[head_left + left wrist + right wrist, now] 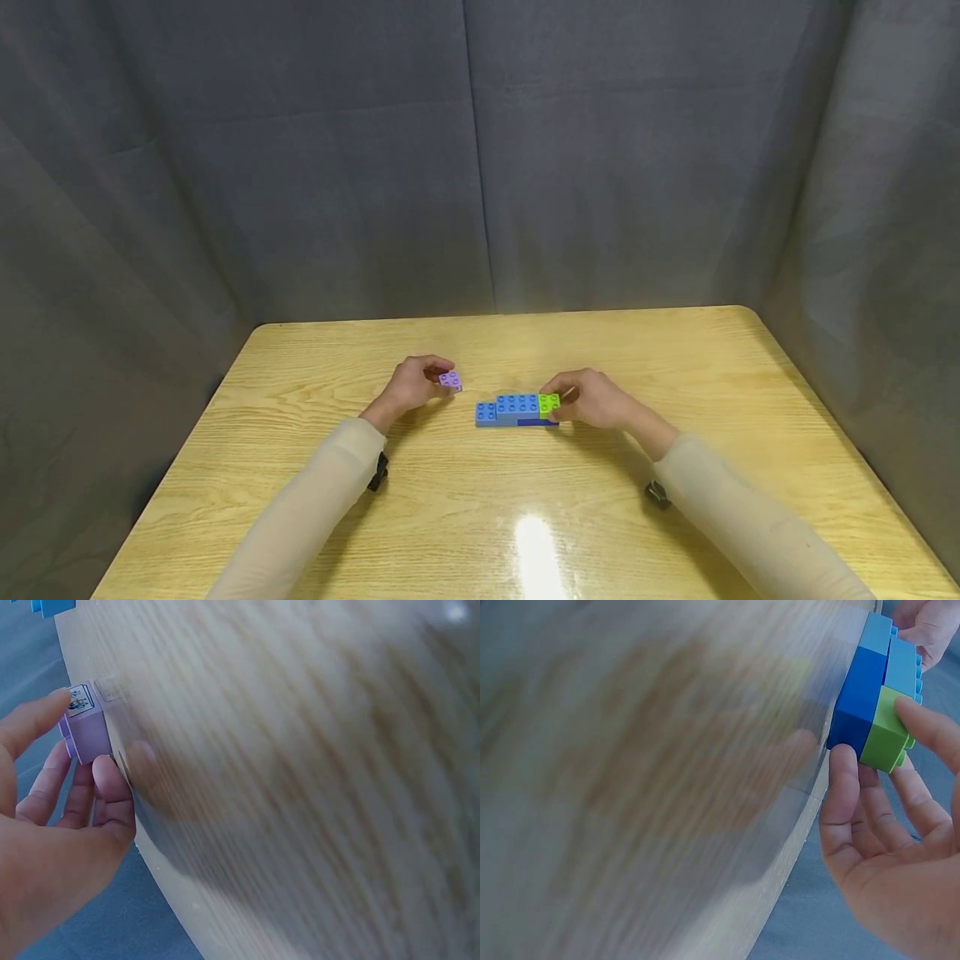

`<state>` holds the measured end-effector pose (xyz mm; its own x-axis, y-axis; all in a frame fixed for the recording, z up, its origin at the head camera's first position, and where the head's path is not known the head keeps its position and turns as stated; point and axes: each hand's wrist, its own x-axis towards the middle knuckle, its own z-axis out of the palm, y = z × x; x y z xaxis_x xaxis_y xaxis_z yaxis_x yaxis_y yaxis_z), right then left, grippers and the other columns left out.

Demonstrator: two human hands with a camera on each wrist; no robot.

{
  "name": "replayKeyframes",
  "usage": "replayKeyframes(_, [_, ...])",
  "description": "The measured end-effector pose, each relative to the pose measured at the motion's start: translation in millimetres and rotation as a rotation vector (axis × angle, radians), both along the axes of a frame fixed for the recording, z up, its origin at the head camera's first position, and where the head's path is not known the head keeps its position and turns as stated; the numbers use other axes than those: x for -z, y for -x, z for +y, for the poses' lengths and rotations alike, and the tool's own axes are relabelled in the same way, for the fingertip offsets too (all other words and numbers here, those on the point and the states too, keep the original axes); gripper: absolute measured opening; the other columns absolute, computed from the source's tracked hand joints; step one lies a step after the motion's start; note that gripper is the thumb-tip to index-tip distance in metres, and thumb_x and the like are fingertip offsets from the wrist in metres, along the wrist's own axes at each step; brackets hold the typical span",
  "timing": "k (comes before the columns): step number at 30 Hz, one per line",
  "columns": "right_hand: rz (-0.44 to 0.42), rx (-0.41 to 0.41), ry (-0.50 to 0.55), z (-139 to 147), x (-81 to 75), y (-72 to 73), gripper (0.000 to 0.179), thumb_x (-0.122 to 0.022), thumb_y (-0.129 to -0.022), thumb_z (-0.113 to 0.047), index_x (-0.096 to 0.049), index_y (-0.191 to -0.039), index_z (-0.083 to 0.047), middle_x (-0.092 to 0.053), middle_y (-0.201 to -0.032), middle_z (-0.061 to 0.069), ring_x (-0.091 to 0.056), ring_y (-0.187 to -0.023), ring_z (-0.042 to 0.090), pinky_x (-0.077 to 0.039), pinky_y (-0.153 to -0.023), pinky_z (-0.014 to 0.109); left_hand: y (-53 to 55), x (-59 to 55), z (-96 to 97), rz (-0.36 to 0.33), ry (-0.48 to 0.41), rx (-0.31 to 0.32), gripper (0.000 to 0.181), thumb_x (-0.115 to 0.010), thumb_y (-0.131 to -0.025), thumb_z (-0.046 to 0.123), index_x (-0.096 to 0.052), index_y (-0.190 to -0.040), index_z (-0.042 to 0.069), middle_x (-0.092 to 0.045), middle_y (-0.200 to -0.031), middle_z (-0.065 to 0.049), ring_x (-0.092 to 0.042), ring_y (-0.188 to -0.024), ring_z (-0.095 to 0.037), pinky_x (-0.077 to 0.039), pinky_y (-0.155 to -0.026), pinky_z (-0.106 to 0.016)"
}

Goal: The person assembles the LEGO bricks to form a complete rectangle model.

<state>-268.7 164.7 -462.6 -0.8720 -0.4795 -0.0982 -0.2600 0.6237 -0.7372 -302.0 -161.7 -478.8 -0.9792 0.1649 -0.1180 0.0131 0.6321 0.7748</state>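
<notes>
My left hand (410,385) pinches a small purple toy brick (450,380) by its sides, close over the table. A printed label shows on the brick's side in the left wrist view. To the right lies a joined row of bricks: light blue bricks (517,405) and a dark blue brick (856,696) at the bottom right. On top of the dark blue brick, at the row's right end, sits a lime green brick (887,732). My right hand (596,400) grips that end, thumb and fingertips against the green brick and the dark blue one beneath it.
The wooden table (450,500) has rounded far corners. Grey curtains (337,167) hang behind it and along both sides. A black strap piece (378,472) shows at the left wrist, another black piece (657,495) by the right.
</notes>
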Motion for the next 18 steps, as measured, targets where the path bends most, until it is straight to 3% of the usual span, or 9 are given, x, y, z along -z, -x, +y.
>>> replayKeyframes(18, [-0.011, 0.013, 0.009, 1.1, 1.0, 0.3, 0.036, -0.079, -0.084, -0.015, -0.071, -0.118, -0.012, -0.072, -0.115, 0.008, -0.069, -0.099, 0.024, -0.057, -0.081, 0.035, -4.2, -1.7, -1.0, 0.022, 0.015, 0.000, 0.036, -0.076, -0.087, 0.006, -0.071, -0.122, 0.010, -0.070, -0.117, -0.009, -0.062, -0.099, -0.020, -0.053, -0.083, -0.031])
